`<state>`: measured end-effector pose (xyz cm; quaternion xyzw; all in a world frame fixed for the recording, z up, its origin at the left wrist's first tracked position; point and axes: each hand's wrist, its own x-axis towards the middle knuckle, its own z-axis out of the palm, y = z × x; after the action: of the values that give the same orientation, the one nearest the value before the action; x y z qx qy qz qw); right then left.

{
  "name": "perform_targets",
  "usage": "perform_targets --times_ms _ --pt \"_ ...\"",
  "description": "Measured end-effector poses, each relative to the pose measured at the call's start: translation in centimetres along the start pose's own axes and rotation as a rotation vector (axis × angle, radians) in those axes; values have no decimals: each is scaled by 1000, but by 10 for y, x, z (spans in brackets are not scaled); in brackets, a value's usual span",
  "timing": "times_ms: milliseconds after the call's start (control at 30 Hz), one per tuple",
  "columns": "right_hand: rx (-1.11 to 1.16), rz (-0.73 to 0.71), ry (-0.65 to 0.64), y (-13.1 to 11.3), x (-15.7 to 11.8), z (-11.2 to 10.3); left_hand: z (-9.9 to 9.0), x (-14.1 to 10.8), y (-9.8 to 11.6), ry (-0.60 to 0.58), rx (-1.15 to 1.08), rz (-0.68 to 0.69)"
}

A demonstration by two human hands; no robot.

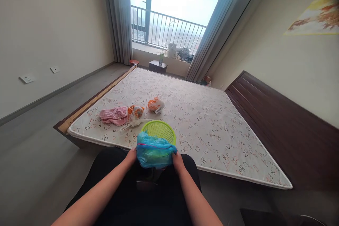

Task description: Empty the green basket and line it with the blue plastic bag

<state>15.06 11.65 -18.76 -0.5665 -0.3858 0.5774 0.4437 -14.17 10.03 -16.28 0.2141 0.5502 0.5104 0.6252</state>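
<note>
A blue plastic bag point(152, 153) is stretched between my two hands, over the near side of a green plastic basket point(161, 127). Its left edge is pinched in my left hand point(131, 156). On the other side, my right hand point(177, 159) grips the bag's right edge. The fingers of both hands are partly hidden by the bag. A red line runs across the top of the bag. Green shows faintly through the film. The basket is at the near edge of the mattress, tilted so that its inside faces me.
On the mattress point(201, 123) lie a pink cloth point(114, 115), a clear bag with orange things point(135, 112) and another such bag point(156, 105). A dark headboard point(280, 127) rises at the right. By the window stands a small dark table point(158, 66) with a bottle.
</note>
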Motion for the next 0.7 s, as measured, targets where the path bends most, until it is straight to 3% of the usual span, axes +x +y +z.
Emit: perform_targets --times_ms 100,200,333,500,700 --pt "337 61 34 0 3 -4 -10 5 9 -1 -182 -56" --pt "437 66 57 -4 5 -10 -19 7 11 37 -364 -113" --pt "560 104 -8 -12 3 -16 -22 7 14 105 -384 -189" --pt "423 125 -47 -20 -1 -17 -19 2 22 45 -249 -217" --pt "262 52 143 -19 0 -14 -11 -3 23 26 -198 -245"
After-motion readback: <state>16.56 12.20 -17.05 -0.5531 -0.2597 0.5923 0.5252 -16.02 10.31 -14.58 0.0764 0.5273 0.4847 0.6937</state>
